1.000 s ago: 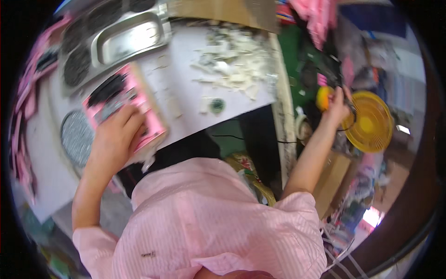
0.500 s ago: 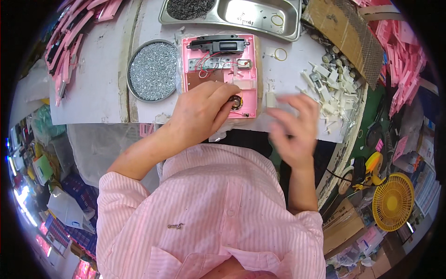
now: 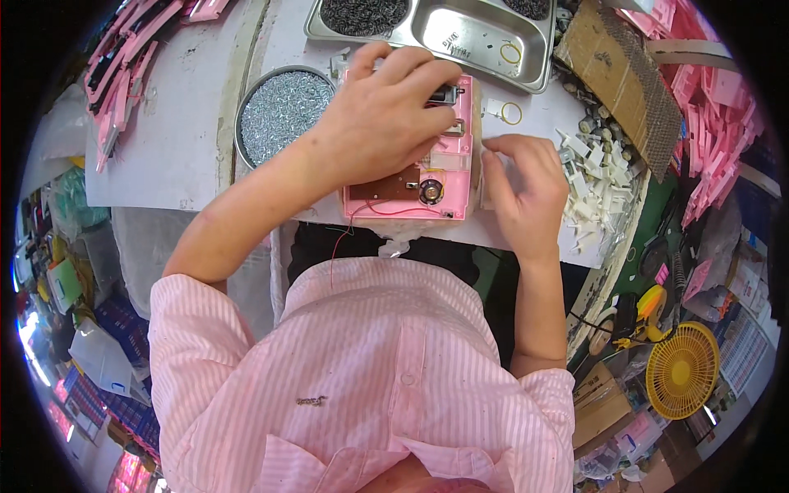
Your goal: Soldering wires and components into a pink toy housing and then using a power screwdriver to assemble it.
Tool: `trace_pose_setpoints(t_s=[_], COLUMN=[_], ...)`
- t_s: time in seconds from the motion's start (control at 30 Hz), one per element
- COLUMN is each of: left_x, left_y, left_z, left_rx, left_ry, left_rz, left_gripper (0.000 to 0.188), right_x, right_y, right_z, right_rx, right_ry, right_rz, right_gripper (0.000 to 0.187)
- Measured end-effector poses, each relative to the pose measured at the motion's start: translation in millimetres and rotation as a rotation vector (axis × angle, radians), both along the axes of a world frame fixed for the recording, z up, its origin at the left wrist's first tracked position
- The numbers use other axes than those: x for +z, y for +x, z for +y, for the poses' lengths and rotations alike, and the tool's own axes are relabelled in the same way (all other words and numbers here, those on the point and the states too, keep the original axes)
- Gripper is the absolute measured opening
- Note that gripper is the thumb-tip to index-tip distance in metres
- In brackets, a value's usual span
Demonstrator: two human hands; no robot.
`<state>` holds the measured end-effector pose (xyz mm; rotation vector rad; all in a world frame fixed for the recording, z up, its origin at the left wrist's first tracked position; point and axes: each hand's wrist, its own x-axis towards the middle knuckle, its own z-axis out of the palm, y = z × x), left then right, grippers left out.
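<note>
White worktable (image 3: 177, 99): spreads ahead of me, its near edge running in front of my pink striped shirt (image 3: 345, 353).
Pink plastic parts: one heap (image 3: 127, 70) at the table's far left, another (image 3: 727, 103) at the upper right.
Cardboard (image 3: 618, 78): a worn brown piece, slanting across the right side, beyond the white pieces.
Steel tray (image 3: 538, 57): at the far side, with compartments; two hold dark small parts, and a thin yellow ring lies in the large one.
Yellow fan (image 3: 680, 371): round-grilled, low on my right, off the table.
Pink case (image 3: 459, 182): flat near the table's front edge, in front of me, its inside facing up.
My left hand (image 3: 390, 119): reaches over the upper left of the case, palm down, fingers bent; it hides what is beneath, so I cannot tell whether it grips anything.
My right hand (image 3: 528, 185): just right of the case, fingers loosely curled, thumb near the index finger; whether something sits between them I cannot tell.
Round dish (image 3: 240, 135): left of the case, full of small silvery pieces.
White plastic pieces (image 3: 598, 177): scattered in a pile beyond my right hand.
Brown board (image 3: 382, 189): inside the case, lower left.
Speaker (image 3: 431, 191): small and round, beside the board.
Red wire (image 3: 333, 263): trails out over the case's near edge.
</note>
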<state>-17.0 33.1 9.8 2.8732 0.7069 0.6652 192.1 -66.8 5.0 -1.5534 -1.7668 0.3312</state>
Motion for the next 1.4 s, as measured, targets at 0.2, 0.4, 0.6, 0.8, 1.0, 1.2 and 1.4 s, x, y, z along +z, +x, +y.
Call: trace_pose_setpoints(t_s=[0.2, 0.4, 0.6, 0.8, 1.0, 1.2, 1.4], left_x=[-8, -17, -18, -21, -18, -11, -8], left_y=[-19, -20, -21, -19, -28, -37, -38], left_z=[-2, -10, -10, -10, -11, -11, -14], left_rx=[0.086, 0.128, 0.12, 0.041, -0.117, -0.184, -0.189], left_ry=[-0.018, -0.029, -0.008, 0.04, 0.06, 0.009, -0.053], left_rz=[-0.004, -0.088, -0.103, -0.117, -0.048, 0.039, 0.135], left_gripper=[0.022, 0.02, 0.02, 0.026, 0.041, 0.046, 0.054], right_x=[5, 10, 19, 23, 34, 15, 12], right_y=[-17, -20, -15, -43, -19, -9, -25], right_z=[34, 38, 50, 39, 22, -35, -39], right_rx=[-0.026, 0.001, -0.003, 0.148, 0.288, 0.25, 0.221], right_ry=[-0.154, -0.111, -0.485, -0.04, -0.029, -0.114, -0.094], right_rz=[-0.221, -0.336, -0.14, -0.902, -0.562, -0.239, -0.284], right_gripper=[0.017, 0.02, 0.013, 0.008, 0.013, 0.024, 0.034])
